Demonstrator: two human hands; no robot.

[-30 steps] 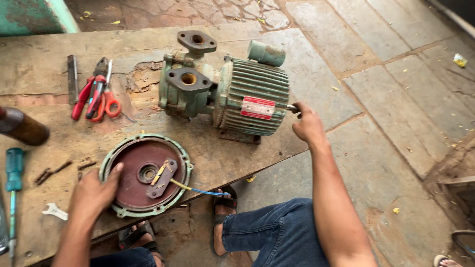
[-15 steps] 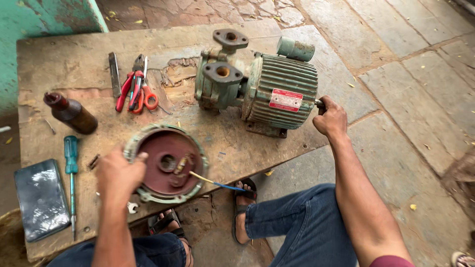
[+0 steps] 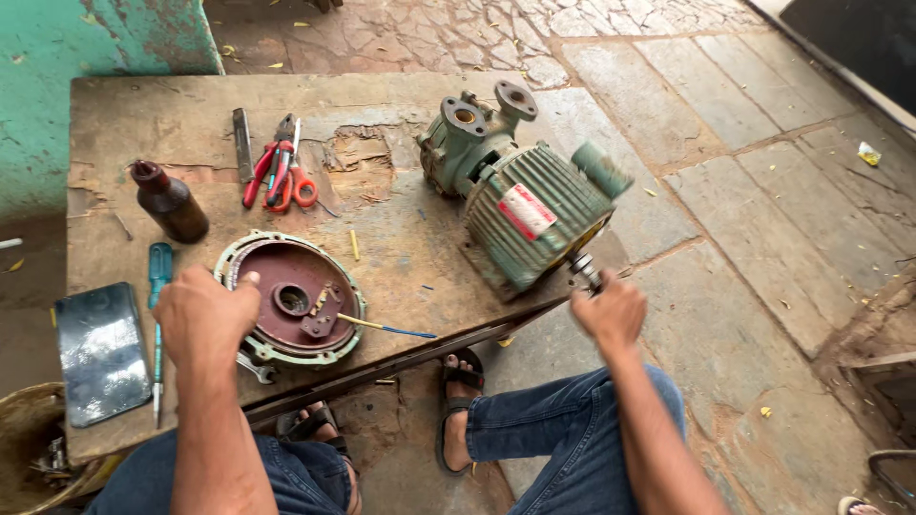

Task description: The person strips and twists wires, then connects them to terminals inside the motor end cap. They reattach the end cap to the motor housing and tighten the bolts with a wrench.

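A green electric pump motor (image 3: 523, 198) lies on the worn wooden table (image 3: 401, 257), turned at an angle with its shaft end toward me. My right hand (image 3: 611, 310) grips the bare shaft (image 3: 582, 269) sticking out of the motor at the table's front edge. My left hand (image 3: 202, 315) rests on the rim of a round green end cover with a dark red inside (image 3: 291, 298), which lies flat near the front edge. Thin yellow and blue wires (image 3: 386, 328) trail from the cover.
Red-handled pliers and scissors (image 3: 280, 174) and a flat file (image 3: 242, 141) lie at the back. A brown bottle (image 3: 172, 202), a green screwdriver (image 3: 157, 315), a dark phone (image 3: 100, 351) and a small spanner (image 3: 256, 367) are on the left. Stone paving lies to the right.
The motor has swung round so its shaft end points toward me. My right hand stayed on the shaft and came closer. My left hand stayed on the end cover.
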